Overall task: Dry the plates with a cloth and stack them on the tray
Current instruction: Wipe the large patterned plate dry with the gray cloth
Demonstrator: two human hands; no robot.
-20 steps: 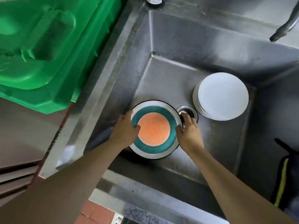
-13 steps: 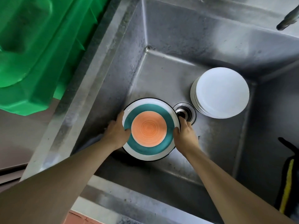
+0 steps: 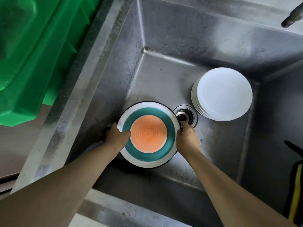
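Striped plate (image 3: 148, 134) low in sink (image 3: 164, 76), frame centre. Left hand (image 3: 116, 135) and right hand (image 3: 186, 136) grip opposite rims, thumbs on top. Likely ceramic: rigid, breakable, probably wet-slick. White stack (image 3: 223, 94) right of drain (image 3: 186, 114).

Faucet spout (image 3: 291, 18) and black-yellow cloth (image 3: 296, 185) cut off at right.

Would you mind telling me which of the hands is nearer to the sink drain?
The right hand: its fingertips sit right beside the drain, gripping the striped plate's right rim. The left hand holds the opposite rim, a plate's width away.
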